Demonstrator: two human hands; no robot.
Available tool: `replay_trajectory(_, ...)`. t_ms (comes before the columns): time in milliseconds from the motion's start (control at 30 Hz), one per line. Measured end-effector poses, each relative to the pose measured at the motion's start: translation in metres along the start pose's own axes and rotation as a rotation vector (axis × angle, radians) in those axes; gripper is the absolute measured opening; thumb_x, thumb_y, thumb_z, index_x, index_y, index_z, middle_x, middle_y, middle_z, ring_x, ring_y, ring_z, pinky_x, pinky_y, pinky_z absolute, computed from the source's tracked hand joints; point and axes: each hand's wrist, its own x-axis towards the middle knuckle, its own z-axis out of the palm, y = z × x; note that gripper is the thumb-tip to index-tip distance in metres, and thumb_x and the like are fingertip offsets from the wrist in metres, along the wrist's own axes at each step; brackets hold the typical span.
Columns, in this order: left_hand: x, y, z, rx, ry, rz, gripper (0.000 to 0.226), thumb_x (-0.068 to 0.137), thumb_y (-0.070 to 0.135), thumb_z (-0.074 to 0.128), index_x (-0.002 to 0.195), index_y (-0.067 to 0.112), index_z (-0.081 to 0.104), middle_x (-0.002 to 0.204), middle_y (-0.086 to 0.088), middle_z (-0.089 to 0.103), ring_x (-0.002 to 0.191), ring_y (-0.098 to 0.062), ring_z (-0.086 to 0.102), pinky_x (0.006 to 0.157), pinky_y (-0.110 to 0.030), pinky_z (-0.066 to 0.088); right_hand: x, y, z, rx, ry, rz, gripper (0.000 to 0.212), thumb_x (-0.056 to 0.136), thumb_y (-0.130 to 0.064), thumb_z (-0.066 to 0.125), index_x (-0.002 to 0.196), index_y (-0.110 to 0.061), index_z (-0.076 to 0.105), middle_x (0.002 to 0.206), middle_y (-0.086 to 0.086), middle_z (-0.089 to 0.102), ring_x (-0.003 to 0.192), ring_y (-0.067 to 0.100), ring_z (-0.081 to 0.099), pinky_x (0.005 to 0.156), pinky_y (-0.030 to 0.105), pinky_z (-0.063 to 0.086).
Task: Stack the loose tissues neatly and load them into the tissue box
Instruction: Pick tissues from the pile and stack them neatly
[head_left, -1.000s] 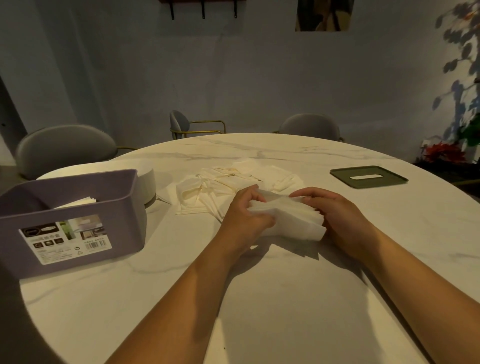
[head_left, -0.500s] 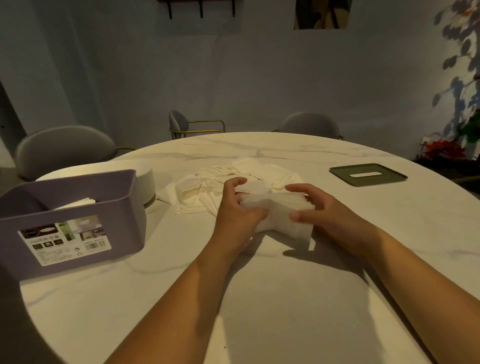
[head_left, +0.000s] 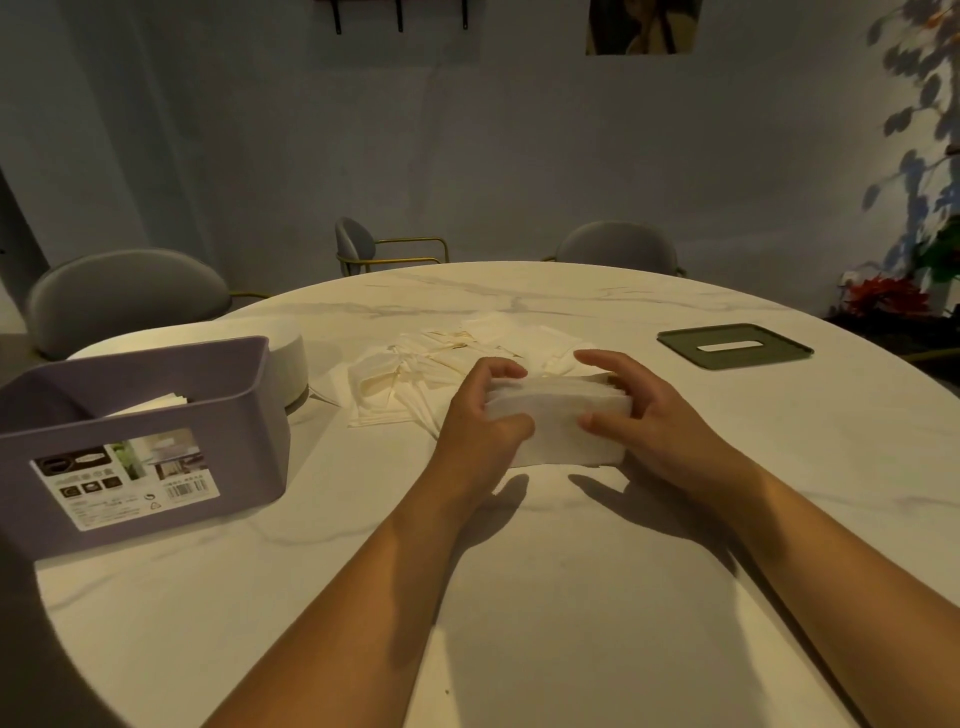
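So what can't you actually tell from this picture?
All in the head view:
- tissue box: its near wall hides how full it is.
- label on the box: the print is too small to read.
- stack of tissues: the left hand and right hand cover its ends, and the sheets blur together, so there is no count.
- white round thing: mostly hidden behind the box.
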Motion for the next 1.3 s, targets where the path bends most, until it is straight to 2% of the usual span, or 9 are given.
replay_trajectory(100, 0.000, 0.000, 0.000, 0.001, -0.014, 0.010, 0.041, 0.081, -0.007, 0.059, 0.097, 0.029, 0.047, 0.100, 0.010, 0.044, 0.089, -0.011, 0.047, 0.058, -0.005, 0.047, 0.001, -0.003, -0.001, 0.018, 0.012, -0.011, 0.042, 0.088, -0.013, 0.062, 0.112, -0.042, 0.045, 0.112, -0.022, 0.048, 0.100, 0.010, 0.054, 0.071, 0.012, 0.053)
replay_trajectory(267, -0.001, -0.001, -0.001, 0.017, -0.057, 0.000, 0.059, 0.081, -0.007, 0.061, 0.118, 0.032, 0.036, 0.109, 0.007, 0.040, 0.094, -0.013, 0.047, 0.071, -0.012, 0.052, 0.001, -0.002, 0.004, 0.057, -0.009, 0.042, 0.058, 0.088, -0.016, 0.062, 0.127, -0.040, 0.027, 0.121, -0.014, 0.043, 0.100, 0.010, 0.051, 0.071, 0.012, 0.051)
replay_trajectory(533, 0.002, -0.001, 0.003, 0.103, -0.040, -0.030, 0.069, 0.079, -0.009, 0.062, 0.119, 0.036, 0.028, 0.117, 0.006, 0.033, 0.100, -0.013, 0.042, 0.073, -0.013, 0.051, 0.004, 0.001, 0.006, -0.036, 0.048, 0.058, 0.071, 0.086, -0.014, 0.066, 0.130, -0.043, 0.019, 0.128, -0.012, 0.036, 0.110, 0.014, 0.046, 0.069, 0.011, 0.049)
replay_trajectory(733, -0.001, 0.000, 0.002, 0.099, 0.003, -0.022, 0.054, 0.079, -0.012, 0.059, 0.102, 0.032, 0.037, 0.113, 0.004, 0.035, 0.104, -0.015, 0.041, 0.060, -0.005, 0.049, 0.005, 0.001, 0.002, -0.066, 0.171, -0.008, 0.042, 0.083, -0.008, 0.069, 0.111, -0.030, 0.046, 0.121, -0.011, 0.046, 0.105, 0.016, 0.052, 0.067, 0.012, 0.051)
replay_trajectory(833, -0.001, -0.001, 0.001, 0.077, 0.020, -0.037, 0.047, 0.078, -0.011, 0.058, 0.090, 0.030, 0.041, 0.106, 0.005, 0.039, 0.099, -0.016, 0.043, 0.057, -0.008, 0.048, 0.005, 0.002, 0.000, -0.063, 0.191, -0.013, 0.028, 0.084, -0.008, 0.068, 0.095, -0.030, 0.054, 0.118, -0.009, 0.051, 0.104, 0.019, 0.055, 0.068, 0.014, 0.052)
replay_trajectory(933, 0.000, -0.003, 0.000, 0.057, 0.030, -0.020, 0.042, 0.078, -0.010, 0.058, 0.088, 0.028, 0.042, 0.097, 0.010, 0.042, 0.091, -0.014, 0.044, 0.054, -0.008, 0.045, 0.005, 0.005, 0.000, -0.057, 0.191, -0.007, 0.022, 0.085, -0.009, 0.066, 0.088, -0.029, 0.057, 0.116, -0.008, 0.053, 0.104, 0.020, 0.056, 0.071, 0.016, 0.053)
replay_trajectory(1100, 0.001, -0.003, 0.001, 0.056, 0.035, -0.027, 0.042, 0.077, -0.009, 0.060, 0.087, 0.028, 0.042, 0.095, 0.011, 0.042, 0.087, -0.012, 0.045, 0.054, -0.007, 0.046, 0.006, 0.004, -0.002, -0.097, 0.240, -0.025, 0.023, 0.086, -0.012, 0.066, 0.096, -0.029, 0.054, 0.117, -0.011, 0.053, 0.099, 0.016, 0.058, 0.070, 0.013, 0.051)
replay_trajectory(1200, 0.002, -0.003, 0.001, 0.075, 0.050, -0.027, 0.040, 0.078, -0.009, 0.058, 0.086, 0.027, 0.042, 0.092, 0.010, 0.043, 0.083, -0.011, 0.045, 0.050, -0.007, 0.043, 0.007, 0.003, -0.003, -0.103, 0.270, -0.035, 0.023, 0.083, -0.008, 0.068, 0.086, -0.024, 0.052, 0.121, -0.008, 0.053, 0.097, 0.016, 0.058, 0.067, 0.012, 0.052)
replay_trajectory(1300, 0.002, -0.002, 0.000, 0.086, 0.061, -0.037, 0.036, 0.079, -0.009, 0.054, 0.088, 0.024, 0.042, 0.089, 0.009, 0.044, 0.077, -0.009, 0.044, 0.046, -0.007, 0.038, 0.007, 0.005, -0.006, -0.135, 0.276, -0.002, 0.019, 0.080, -0.008, 0.071, 0.077, -0.018, 0.055, 0.120, -0.005, 0.056, 0.096, 0.019, 0.061, 0.071, 0.020, 0.055)
